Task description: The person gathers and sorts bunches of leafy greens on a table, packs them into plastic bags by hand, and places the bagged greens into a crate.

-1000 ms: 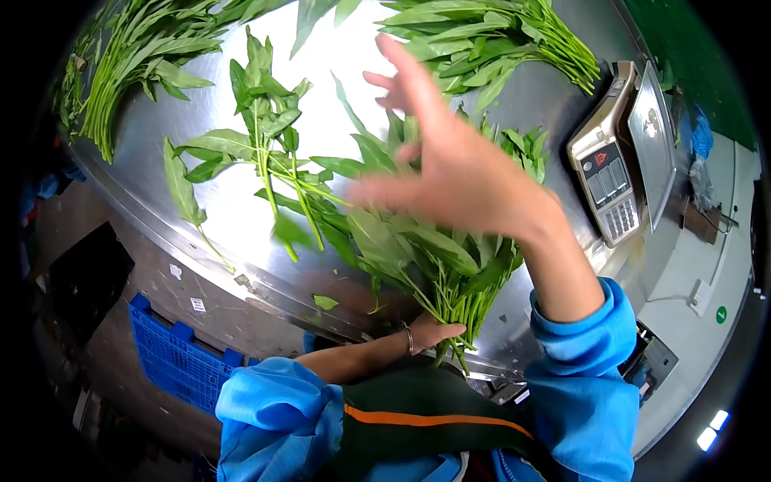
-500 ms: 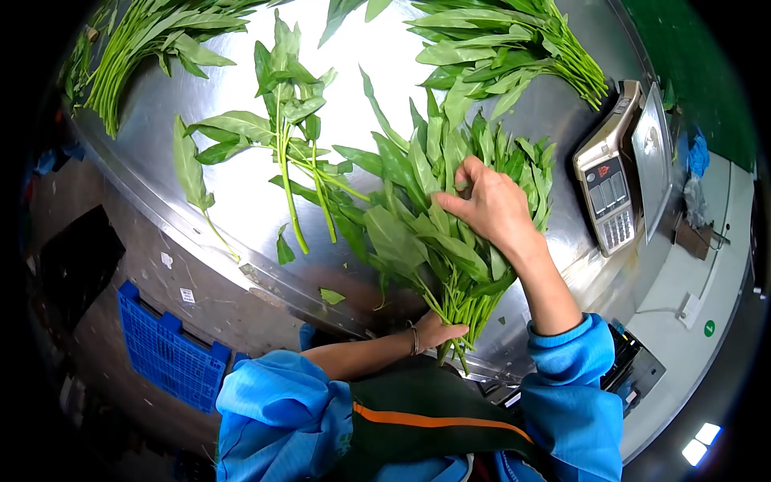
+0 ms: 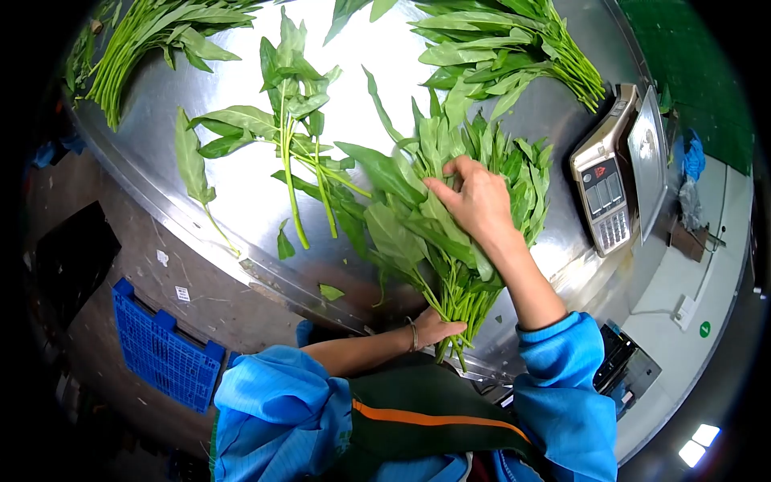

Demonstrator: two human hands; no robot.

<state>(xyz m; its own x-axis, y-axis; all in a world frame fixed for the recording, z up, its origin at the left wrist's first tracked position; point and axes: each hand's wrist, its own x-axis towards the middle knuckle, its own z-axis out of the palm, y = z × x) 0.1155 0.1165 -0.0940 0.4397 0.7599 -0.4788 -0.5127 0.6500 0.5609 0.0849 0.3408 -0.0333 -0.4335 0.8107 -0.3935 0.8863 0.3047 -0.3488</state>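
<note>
My left hand (image 3: 436,328), with a bracelet at its wrist, is closed around the stems of a bunch of water spinach (image 3: 401,233) by the table's near edge. Higher up on the same bunch, my right hand (image 3: 479,201) has its curled fingers and thumb among the leaves, its fingertips partly hidden. Left of the bunch lie loose water spinach stalks (image 3: 291,177), some reaching under its leaves. A single leaf on a thin stem (image 3: 191,165) rests farther left.
The metal table (image 3: 241,185) carries another water spinach bunch (image 3: 514,44) at the far right and one (image 3: 152,48) at the far left. A digital scale (image 3: 606,189) stands to the right. On the floor at left is a blue plastic pallet (image 3: 165,345).
My right hand has shifted slightly left over the bunch, and leaves beside its fingers have changed position. My left hand keeps its grip on the stems.
</note>
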